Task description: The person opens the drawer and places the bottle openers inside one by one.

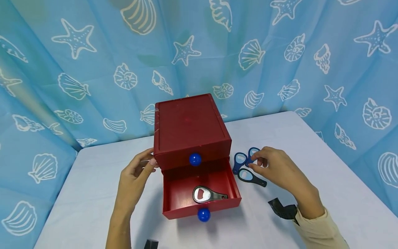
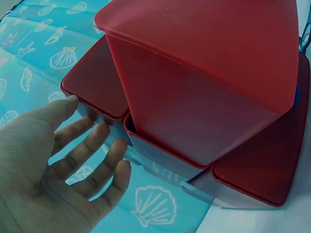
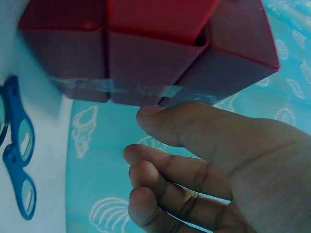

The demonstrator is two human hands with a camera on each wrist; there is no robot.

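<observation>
A red drawer box point(image 1: 189, 124) with blue knobs stands on the table, its lower drawer point(image 1: 180, 197) pulled out. Inside that drawer lies a black-handled bottle opener point(image 1: 203, 194). My left hand point(image 1: 133, 176) is at the box's left side, fingertips close to the wall; in the left wrist view its fingers are spread and loosely bent. To the right of the box, my right hand point(image 1: 276, 167) hovers over two blue bottle openers point(image 1: 240, 159) and another black bottle opener point(image 1: 252, 177). From the right wrist, nothing shows between thumb and fingers, and the blue openers point(image 3: 22, 141) lie off to the side.
A white cloth covers the table point(image 1: 102, 193). Behind and at both sides hangs a blue curtain point(image 1: 192, 69) with seashell and starfish prints. A black strap point(image 1: 283, 209) sticks out by the right wrist, and a black piece point(image 1: 151, 244) shows at the bottom edge.
</observation>
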